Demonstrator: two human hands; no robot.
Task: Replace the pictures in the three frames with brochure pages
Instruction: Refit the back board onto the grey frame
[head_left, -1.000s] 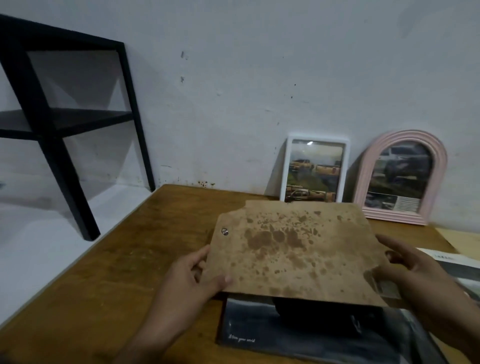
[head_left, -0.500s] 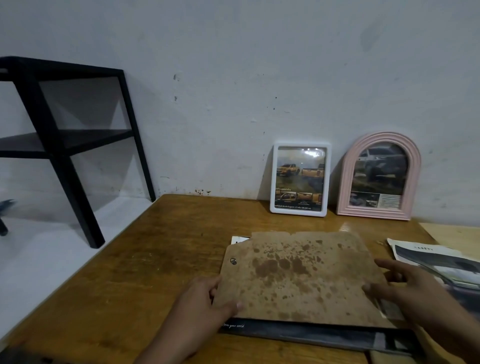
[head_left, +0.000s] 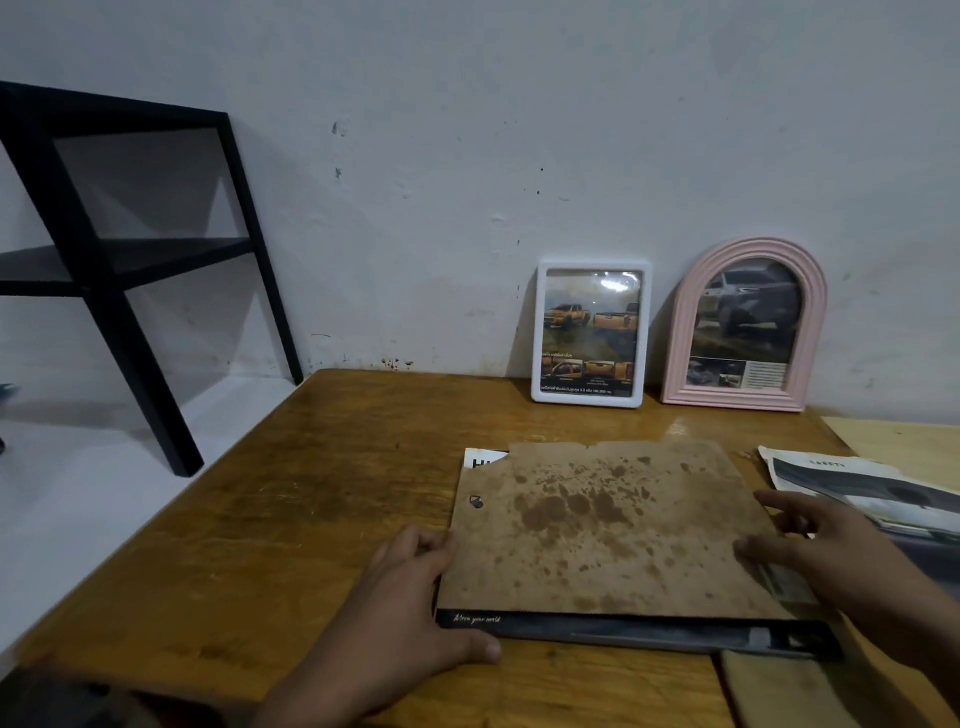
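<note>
A stained brown backing board (head_left: 608, 525) lies flat on the wooden table (head_left: 322, 499), covering most of a dark brochure page (head_left: 649, 631) whose near edge shows as a black strip with small white script, while a white corner with black lettering (head_left: 480, 460) peeks out at the board's far left; a small metal tab (head_left: 476, 502) sits near the board's left edge; the left hand (head_left: 410, 608) rests at the board's near left corner, fingers touching its left edge and thumb stretched flat along the table beside the dark strip, gripping nothing that can be seen; the right hand (head_left: 836, 545) lies on the board's right edge with fingers spread and nearly straight, pressing rather than clasping; just beyond that hand, a loose brochure (head_left: 852, 483) showing a grey vehicle lies on the table's right side, partly hidden by the wrist, and a pale sheet (head_left: 904, 441) lies behind it; at the far edge of the table a white rectangular frame (head_left: 591, 332) holding a page of orange pickup trucks leans against the white wall (head_left: 519, 130), and beside it, close but apart, a pink arched frame (head_left: 744, 327) holds a page with a grey truck; well to the left a black shelf unit (head_left: 119, 260) stands on a white surface (head_left: 78, 478)
</note>
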